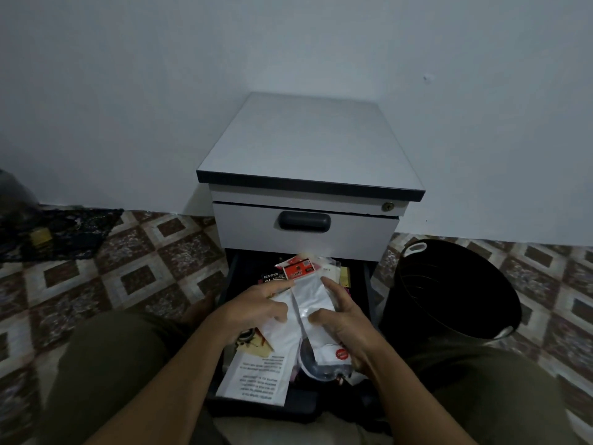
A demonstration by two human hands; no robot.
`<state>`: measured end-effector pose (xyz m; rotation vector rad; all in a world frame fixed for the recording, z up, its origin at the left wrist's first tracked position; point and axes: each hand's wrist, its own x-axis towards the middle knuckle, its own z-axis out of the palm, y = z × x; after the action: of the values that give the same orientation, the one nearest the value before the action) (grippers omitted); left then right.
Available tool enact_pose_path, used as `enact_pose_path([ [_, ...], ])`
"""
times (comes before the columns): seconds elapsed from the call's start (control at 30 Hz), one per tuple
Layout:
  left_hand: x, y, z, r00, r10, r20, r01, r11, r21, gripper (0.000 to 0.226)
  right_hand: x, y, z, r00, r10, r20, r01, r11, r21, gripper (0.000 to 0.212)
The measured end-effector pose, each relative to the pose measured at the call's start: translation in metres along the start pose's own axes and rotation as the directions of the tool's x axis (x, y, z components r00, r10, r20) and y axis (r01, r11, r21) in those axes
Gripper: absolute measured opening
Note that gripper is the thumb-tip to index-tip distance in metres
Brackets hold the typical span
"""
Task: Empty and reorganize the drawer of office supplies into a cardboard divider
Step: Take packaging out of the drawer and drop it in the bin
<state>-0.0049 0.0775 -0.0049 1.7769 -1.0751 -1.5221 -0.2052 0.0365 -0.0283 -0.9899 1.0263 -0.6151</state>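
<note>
Open lower drawer [231, 277] sits between my knees, crammed with supplies. On top of the pile is a white packet [309, 293] with a red header card, lying lengthwise. My left hand [256, 308] pinches its left side, index finger straight across the top and thumb pressing on the plastic. My right hand [340, 316] curls round the right edge, thumb on top. A printed white sheet [260, 370] lies under my left wrist, and a black pack [272, 277] sits further back. The upper drawer's handle [304, 221] is above, that drawer closed. The grey cabinet [308, 146] stands against the wall. A black bucket [449, 300] is just beside it on my right, and a dark cloth [57, 232] lies far left on the tiled floor [144, 252].
</note>
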Motion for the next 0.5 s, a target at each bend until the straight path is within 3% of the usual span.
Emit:
enact_pose_path([
  [0.5, -0.015, 0.038, 0.036, 0.993, 0.034, 0.111, -0.041, 0.997, 0.064, 0.068, -0.057, -0.027, -0.03, 0.995, -0.054, -0.089, 0.054, 0.999, 0.003, 0.07],
])
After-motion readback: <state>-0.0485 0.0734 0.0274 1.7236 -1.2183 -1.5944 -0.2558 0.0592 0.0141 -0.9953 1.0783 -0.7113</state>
